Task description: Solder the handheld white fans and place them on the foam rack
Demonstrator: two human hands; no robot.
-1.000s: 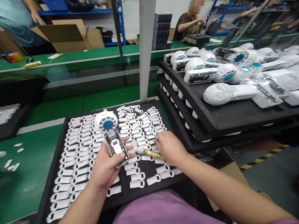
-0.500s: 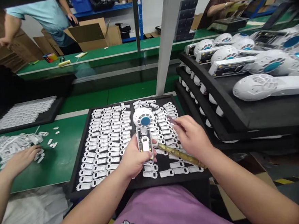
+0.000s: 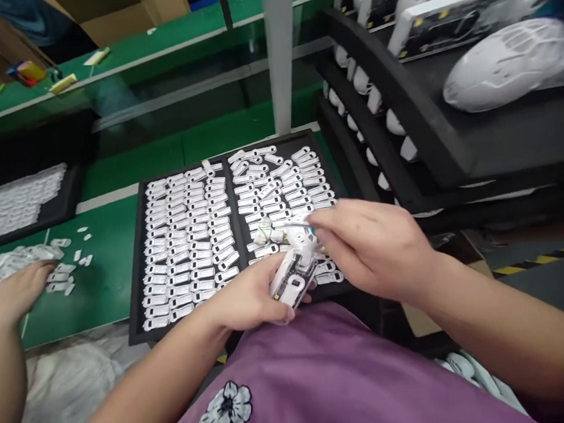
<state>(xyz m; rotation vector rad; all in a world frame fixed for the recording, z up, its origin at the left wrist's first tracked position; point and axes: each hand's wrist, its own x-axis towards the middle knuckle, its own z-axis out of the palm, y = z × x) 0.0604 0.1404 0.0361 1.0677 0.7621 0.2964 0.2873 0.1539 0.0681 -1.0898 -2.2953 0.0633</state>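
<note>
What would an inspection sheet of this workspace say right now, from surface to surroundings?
Surface: green bench, with a black tray of white pieces in front of the person.
Job's things: white unit, held above the tray's near edge; thin tool, its tip near the unit's head.
Clutter: loose bits and a pile on the bench, left of the tray.
Hands: left hand grips the unit; right hand pinches the tool.
Cables: nothing seen.
Surroundings: another person's hand by the pile; stacked trays with more units at right; post behind; striped tape on the floor.
</note>
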